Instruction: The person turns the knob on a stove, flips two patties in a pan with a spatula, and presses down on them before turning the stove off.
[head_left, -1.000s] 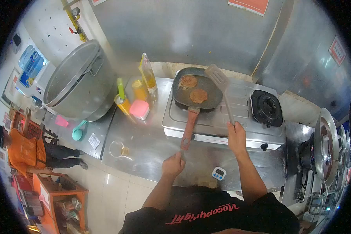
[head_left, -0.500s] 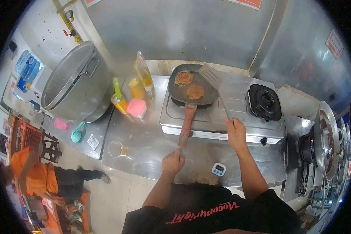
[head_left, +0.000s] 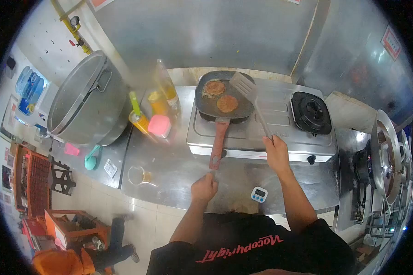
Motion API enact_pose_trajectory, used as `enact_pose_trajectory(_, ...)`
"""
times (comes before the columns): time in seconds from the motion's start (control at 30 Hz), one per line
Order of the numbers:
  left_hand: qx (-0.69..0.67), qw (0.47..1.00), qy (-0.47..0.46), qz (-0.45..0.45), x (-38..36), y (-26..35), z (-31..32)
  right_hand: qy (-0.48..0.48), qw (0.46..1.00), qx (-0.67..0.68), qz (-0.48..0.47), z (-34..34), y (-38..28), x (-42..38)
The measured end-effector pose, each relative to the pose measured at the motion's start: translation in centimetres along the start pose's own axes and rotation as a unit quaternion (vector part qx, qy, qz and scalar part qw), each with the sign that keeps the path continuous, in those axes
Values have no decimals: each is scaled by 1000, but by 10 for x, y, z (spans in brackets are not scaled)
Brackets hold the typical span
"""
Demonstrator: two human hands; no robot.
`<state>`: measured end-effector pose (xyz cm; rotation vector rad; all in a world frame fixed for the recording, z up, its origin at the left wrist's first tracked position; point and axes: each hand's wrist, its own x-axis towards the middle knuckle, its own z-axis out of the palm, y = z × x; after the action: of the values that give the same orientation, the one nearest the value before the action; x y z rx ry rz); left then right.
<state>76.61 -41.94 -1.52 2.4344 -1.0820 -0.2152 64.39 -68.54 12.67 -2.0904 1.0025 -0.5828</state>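
Note:
My right hand [head_left: 277, 153] is closed around the handle of a slotted spatula [head_left: 244, 86], whose blade hovers at the pan's upper right edge. Two browned patties [head_left: 227, 103] lie in a dark square pan [head_left: 207, 110] on the left burner of a steel gas stove [head_left: 273, 110]. The pan's reddish-brown handle [head_left: 218, 142] points toward me. Just below its end, my left hand [head_left: 204, 188] is closed over the counter; what it holds, if anything, is hidden. A white timer [head_left: 259, 195] lies between my forearms.
Left of the stove stand bottles [head_left: 166, 85], a yellow can [head_left: 139, 121], a pink-lidded container [head_left: 159, 126] and a glass [head_left: 136, 175]. A large pot [head_left: 94, 103] is farther left. A wok [head_left: 386, 156] is at right. A person in orange [head_left: 64, 262] is lower left.
The person in orange has moved down toward the frame's lower left. The view has shifted slightly. Both my hands keep nearly the same positions, and the patties remain in the pan.

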Motion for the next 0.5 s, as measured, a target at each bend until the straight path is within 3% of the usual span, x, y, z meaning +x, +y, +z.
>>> enact_pose_trajectory(0.5,-8,1000,16,-1,-1,-1,6,-11,999,-7,29,-2,3,-4)
